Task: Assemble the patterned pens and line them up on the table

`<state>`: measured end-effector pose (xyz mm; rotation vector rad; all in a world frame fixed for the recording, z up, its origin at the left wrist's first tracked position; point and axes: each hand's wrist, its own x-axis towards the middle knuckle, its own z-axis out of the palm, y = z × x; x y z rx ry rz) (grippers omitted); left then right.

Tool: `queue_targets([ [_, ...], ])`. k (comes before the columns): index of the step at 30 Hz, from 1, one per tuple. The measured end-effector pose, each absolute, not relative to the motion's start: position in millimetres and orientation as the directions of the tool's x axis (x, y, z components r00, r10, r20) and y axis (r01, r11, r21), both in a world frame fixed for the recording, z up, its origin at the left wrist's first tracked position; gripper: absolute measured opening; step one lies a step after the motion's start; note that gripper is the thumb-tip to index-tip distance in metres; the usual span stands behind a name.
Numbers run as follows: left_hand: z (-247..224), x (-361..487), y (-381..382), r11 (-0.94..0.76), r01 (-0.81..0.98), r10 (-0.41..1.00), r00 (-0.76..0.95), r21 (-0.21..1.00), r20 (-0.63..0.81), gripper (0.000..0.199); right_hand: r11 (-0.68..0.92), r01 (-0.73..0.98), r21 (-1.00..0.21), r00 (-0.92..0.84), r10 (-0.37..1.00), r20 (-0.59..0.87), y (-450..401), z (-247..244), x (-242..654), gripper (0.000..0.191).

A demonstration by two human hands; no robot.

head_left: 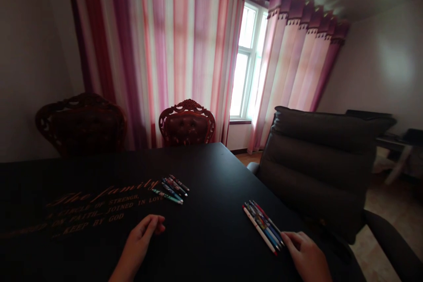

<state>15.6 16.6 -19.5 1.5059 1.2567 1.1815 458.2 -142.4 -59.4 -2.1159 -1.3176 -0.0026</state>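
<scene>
Left hand (pixel 145 232) and right hand (pixel 306 253) show curled fingers, fingertip contact unclear; on the black table (pixel 205 167), left pens (pixel 172 188) lie beyond the former, right pens (pixel 263 227) beside the latter

Left pens (pixel 172 188) lie bunched on the black tabletop (pixel 205 238) — right pens (pixel 262 225) (one white) slant side by side.

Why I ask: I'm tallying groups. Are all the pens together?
No, one bunch of pens lies beyond the left hand, a second bunch beside the right hand.
</scene>
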Motion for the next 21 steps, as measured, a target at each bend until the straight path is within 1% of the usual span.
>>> queue_targets([
  [2,-20,17,15,-0.18,0.218,0.983,0.075,0.959,0.167,0.05,-0.312,0.836,-0.452,0.486,0.802,0.347,-143,-62,463,0.042],
  [4,-21,18,13,-0.205,0.245,0.977,0.101,0.948,0.186,0.048,-0.326,0.874,-0.361,0.462,0.786,0.41,-138,-58,462,0.041],
  [6,-22,20,11,-0.218,0.264,0.975,0.097,0.939,0.199,0.045,-0.285,0.912,-0.296,0.398,0.788,0.47,-127,-47,446,0.039],
  [9,-24,22,9,-0.23,0.293,0.973,0.102,0.928,0.209,0.04,-0.098,0.963,-0.251,0.218,0.832,0.51,-99,-21,393,0.035],
  [11,-24,22,8,-0.242,0.311,0.97,0.112,0.919,0.217,0.038,0.049,0.981,-0.188,0.049,0.874,0.484,-78,-7,347,0.027],
  [12,-24,22,7,-0.247,0.32,0.968,0.117,0.915,0.22,0.037,0.087,0.981,-0.175,0.007,0.879,0.477,-68,-3,325,0.022],
  [16,-26,21,7,-0.262,0.355,0.965,0.125,0.897,0.232,0.036,0.18,0.972,-0.15,-0.093,0.884,0.459,-33,-2,254,0.025],
  [21,-29,22,8,-0.284,0.394,0.959,0.121,0.874,0.257,0.037,0.265,0.955,-0.135,-0.178,0.873,0.455,4,-4,200,0.029],
])
